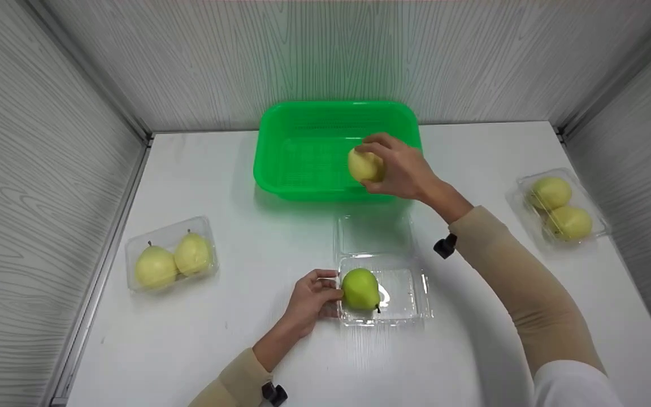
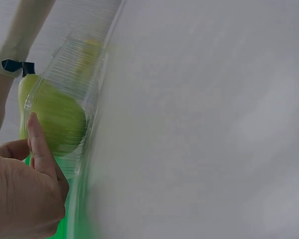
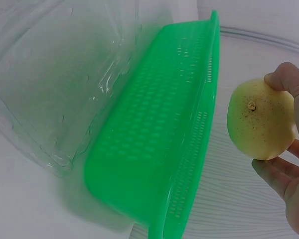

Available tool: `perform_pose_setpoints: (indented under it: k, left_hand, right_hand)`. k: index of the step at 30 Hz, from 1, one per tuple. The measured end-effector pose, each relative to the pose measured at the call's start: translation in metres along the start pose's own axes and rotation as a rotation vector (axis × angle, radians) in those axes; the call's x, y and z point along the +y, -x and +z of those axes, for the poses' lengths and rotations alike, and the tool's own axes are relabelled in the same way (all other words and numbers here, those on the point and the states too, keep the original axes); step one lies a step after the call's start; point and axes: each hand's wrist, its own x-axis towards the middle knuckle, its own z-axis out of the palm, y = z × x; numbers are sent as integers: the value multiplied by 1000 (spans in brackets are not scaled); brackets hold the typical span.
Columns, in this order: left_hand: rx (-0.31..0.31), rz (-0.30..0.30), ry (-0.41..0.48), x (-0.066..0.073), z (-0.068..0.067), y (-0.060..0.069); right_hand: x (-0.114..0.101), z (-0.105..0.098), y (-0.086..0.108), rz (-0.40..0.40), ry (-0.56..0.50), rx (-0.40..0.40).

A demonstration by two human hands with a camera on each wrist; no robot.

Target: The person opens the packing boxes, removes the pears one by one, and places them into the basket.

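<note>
My right hand holds a pale yellow pear between thumb and fingers, above the front right part of a green plastic basket. In the right wrist view the pear shows one end with a small brown spot, beside the basket's rim. Below the basket lies an open clear plastic clamshell box, its lid folded back towards the basket. A greener pear sits in its left half, stem towards me. My left hand pinches the box's left edge, fingers outside and thumb at the rim.
A clear box with two yellow pears stands at the left of the white table. Another box with two pears lies near the right edge. Wood-grain panels enclose the back and sides.
</note>
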Motion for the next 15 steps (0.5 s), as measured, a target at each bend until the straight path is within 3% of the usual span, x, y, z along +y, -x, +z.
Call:
perform_pose_setpoints:
  k: [15]
  left_hand:
    - [10, -3, 22, -1, 0, 4]
  right_hand:
    - [25, 26, -34, 111, -2, -117]
